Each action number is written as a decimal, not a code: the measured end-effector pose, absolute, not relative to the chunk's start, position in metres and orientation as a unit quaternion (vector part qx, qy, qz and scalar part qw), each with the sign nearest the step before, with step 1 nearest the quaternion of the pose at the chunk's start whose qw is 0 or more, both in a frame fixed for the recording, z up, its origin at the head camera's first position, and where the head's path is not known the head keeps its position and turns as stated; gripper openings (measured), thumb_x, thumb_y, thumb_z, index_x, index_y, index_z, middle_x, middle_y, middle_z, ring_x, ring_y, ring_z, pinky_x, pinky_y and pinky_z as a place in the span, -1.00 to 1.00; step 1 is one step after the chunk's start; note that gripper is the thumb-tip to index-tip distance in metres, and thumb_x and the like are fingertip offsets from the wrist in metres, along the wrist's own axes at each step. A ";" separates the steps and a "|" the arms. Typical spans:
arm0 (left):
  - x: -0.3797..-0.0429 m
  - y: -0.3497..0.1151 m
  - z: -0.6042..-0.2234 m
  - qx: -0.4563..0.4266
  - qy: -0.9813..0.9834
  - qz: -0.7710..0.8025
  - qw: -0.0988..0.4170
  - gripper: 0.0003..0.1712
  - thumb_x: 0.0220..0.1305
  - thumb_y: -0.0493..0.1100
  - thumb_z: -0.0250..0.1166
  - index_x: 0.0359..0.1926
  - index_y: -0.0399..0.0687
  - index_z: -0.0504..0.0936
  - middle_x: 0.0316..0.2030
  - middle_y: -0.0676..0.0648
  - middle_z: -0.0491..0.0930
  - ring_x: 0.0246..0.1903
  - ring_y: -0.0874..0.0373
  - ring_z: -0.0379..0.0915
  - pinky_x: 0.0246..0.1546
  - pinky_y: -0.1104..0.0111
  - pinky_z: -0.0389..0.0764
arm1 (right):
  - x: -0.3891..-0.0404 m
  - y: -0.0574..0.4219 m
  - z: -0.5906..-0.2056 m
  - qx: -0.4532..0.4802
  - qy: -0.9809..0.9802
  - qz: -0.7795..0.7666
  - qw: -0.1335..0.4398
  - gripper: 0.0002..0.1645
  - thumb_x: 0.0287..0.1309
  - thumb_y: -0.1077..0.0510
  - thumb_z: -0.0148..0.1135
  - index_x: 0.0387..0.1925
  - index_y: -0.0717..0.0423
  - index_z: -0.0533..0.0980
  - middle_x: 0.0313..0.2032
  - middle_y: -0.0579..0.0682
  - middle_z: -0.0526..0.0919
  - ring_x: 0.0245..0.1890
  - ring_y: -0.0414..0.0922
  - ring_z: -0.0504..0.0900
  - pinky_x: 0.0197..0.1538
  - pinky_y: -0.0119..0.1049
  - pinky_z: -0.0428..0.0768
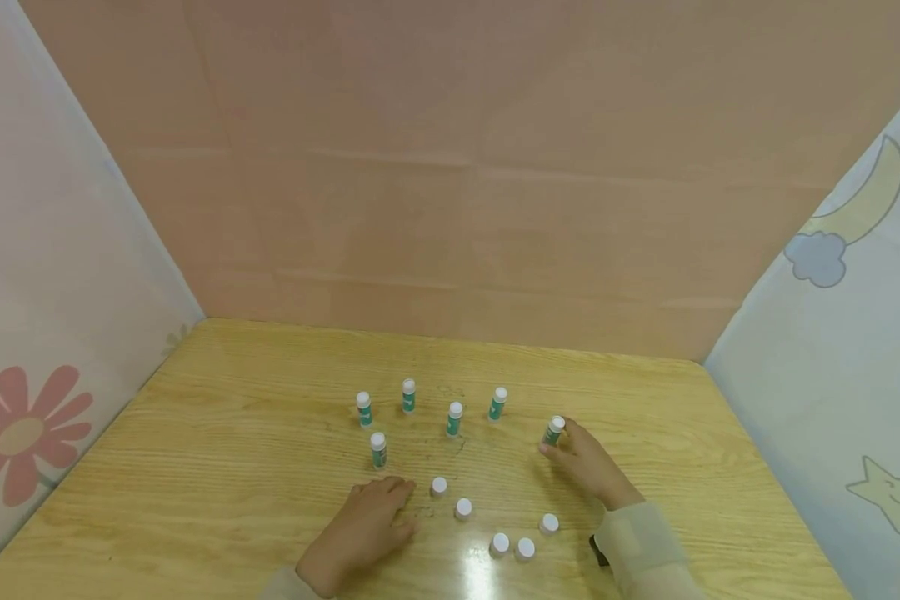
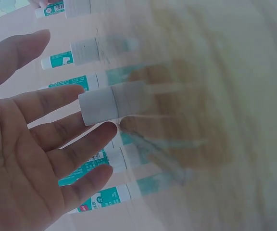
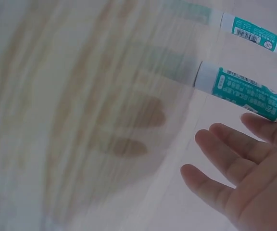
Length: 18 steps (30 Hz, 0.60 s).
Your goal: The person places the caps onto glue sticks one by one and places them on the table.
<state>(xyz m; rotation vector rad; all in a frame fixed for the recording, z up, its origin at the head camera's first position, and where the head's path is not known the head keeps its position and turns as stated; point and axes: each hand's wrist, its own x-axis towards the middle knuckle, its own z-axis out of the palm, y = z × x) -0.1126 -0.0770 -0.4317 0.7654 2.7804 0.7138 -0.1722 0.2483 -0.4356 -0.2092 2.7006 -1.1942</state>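
Observation:
My right hand [image 1: 587, 462] pinches a glue stick [image 1: 552, 431] with a teal label and white ends between thumb and fingers. The stick is upright at the right of the group. In the right wrist view the other fingers [image 3: 225, 159] spread loosely beside the glue stick [image 3: 246, 91]. My left hand [image 1: 367, 525] hovers low over the table with relaxed fingers, holding nothing. Right beside its fingertips stands a small white cap [image 1: 438, 486]; in the left wrist view this white cap [image 2: 99, 108] overlaps the fingers.
Several more glue sticks stand upright farther back, among them one glue stick [image 1: 378, 451] nearest the left hand and another glue stick [image 1: 498, 404] left of the right hand. More white caps [image 1: 500, 544] lie in front on the wooden table [image 1: 217, 467]. A black object [image 1: 598, 550] shows by the right sleeve.

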 end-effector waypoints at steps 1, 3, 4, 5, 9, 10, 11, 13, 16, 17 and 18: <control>-0.113 -0.077 -0.432 0.258 0.932 0.239 0.084 -0.41 0.05 0.05 0.19 0.02 -0.26 0.40 -0.03 -0.21 0.40 -0.03 -0.15 0.29 -0.10 -0.06 0.27 | -0.172 0.248 -0.436 -0.068 0.908 -0.403 0.089 -0.25 0.14 -0.07 0.00 0.18 0.33 0.04 0.19 0.38 0.02 0.15 0.33 -0.03 0.05 0.25 0.02; -0.113 -0.077 -0.434 0.261 0.932 0.238 0.081 -0.42 0.05 0.05 0.19 0.01 -0.26 0.41 -0.04 -0.21 0.41 -0.04 -0.14 0.30 -0.11 -0.07 0.28 | -0.172 0.248 -0.436 -0.062 0.907 -0.408 0.088 -0.28 0.14 -0.05 0.01 0.16 0.32 0.07 0.18 0.38 0.04 0.14 0.33 0.02 0.04 0.25 0.05; -0.113 -0.077 -0.434 0.262 0.932 0.238 0.080 -0.42 0.05 0.05 0.19 0.00 -0.26 0.42 -0.04 -0.21 0.41 -0.04 -0.14 0.30 -0.11 -0.07 0.28 | -0.172 0.247 -0.436 -0.061 0.906 -0.410 0.087 -0.30 0.14 -0.05 0.00 0.15 0.31 0.08 0.17 0.39 0.05 0.13 0.33 0.05 0.03 0.25 0.08; -0.113 -0.077 -0.434 0.262 0.932 0.239 0.080 -0.43 0.05 0.05 0.19 0.00 -0.26 0.42 -0.04 -0.21 0.42 -0.05 -0.14 0.30 -0.11 -0.07 0.28 | -0.172 0.247 -0.437 -0.058 0.905 -0.412 0.087 -0.33 0.14 -0.04 0.00 0.14 0.30 0.10 0.16 0.39 0.07 0.11 0.33 0.09 0.02 0.25 0.10; -0.112 -0.077 -0.435 0.263 0.932 0.238 0.077 -0.44 0.05 0.04 0.19 -0.01 -0.26 0.43 -0.05 -0.20 0.42 -0.05 -0.13 0.31 -0.11 -0.07 0.28 | -0.173 0.245 -0.437 -0.054 0.906 -0.411 0.082 -0.40 0.15 -0.02 0.00 0.09 0.29 0.16 0.12 0.41 0.14 0.05 0.32 0.21 -0.01 0.23 0.18; -0.112 -0.078 -0.435 0.263 0.932 0.235 0.076 -0.44 0.05 0.03 0.19 -0.01 -0.26 0.43 -0.06 -0.20 0.43 -0.06 -0.13 0.31 -0.11 -0.06 0.28 | -0.173 0.245 -0.437 -0.054 0.907 -0.410 0.081 -0.42 0.15 -0.02 0.00 0.07 0.29 0.17 0.11 0.42 0.15 0.04 0.32 0.22 -0.02 0.23 0.19; -0.112 -0.078 -0.435 0.263 0.933 0.234 0.076 -0.45 0.05 0.03 0.20 -0.01 -0.26 0.43 -0.06 -0.19 0.43 -0.06 -0.12 0.31 -0.10 -0.05 0.28 | -0.174 0.245 -0.437 -0.053 0.908 -0.408 0.079 -0.44 0.15 -0.02 0.00 0.05 0.28 0.20 0.09 0.42 0.18 0.03 0.32 0.24 -0.03 0.22 0.21; -0.113 -0.078 -0.435 0.266 0.934 0.226 0.074 -0.46 0.04 0.01 0.21 -0.02 -0.26 0.44 -0.07 -0.18 0.44 -0.07 -0.11 0.32 -0.11 -0.02 0.30 | -0.174 0.244 -0.437 -0.055 0.909 -0.405 0.076 -0.49 0.15 -0.02 0.00 0.01 0.26 0.23 0.07 0.41 0.22 0.01 0.31 0.27 -0.05 0.21 0.24; -0.113 -0.077 -0.435 0.267 0.936 0.218 0.071 -0.47 0.01 -0.02 0.24 -0.03 -0.25 0.45 -0.08 -0.17 0.44 -0.09 -0.09 0.33 -0.12 0.00 0.32 | -0.174 0.244 -0.437 -0.054 0.912 -0.400 0.071 -0.55 0.15 -0.02 0.01 -0.06 0.23 0.28 0.02 0.36 0.31 -0.03 0.28 0.32 -0.08 0.18 0.30; -0.113 -0.077 -0.435 0.267 0.936 0.216 0.071 -0.48 0.01 -0.04 0.24 -0.03 -0.25 0.45 -0.09 -0.17 0.45 -0.09 -0.09 0.33 -0.13 0.00 0.33 | -0.174 0.244 -0.437 -0.054 0.913 -0.398 0.069 -0.57 0.15 -0.01 0.01 -0.08 0.22 0.29 0.00 0.33 0.34 -0.03 0.27 0.33 -0.08 0.17 0.31; -0.113 -0.077 -0.435 0.267 0.937 0.215 0.071 -0.48 0.00 -0.05 0.25 -0.03 -0.25 0.45 -0.09 -0.17 0.45 -0.09 -0.09 0.34 -0.13 0.00 0.33 | -0.174 0.244 -0.438 -0.051 0.914 -0.397 0.068 -0.60 0.15 0.01 0.01 -0.09 0.21 0.30 -0.01 0.31 0.36 -0.04 0.25 0.34 -0.08 0.16 0.32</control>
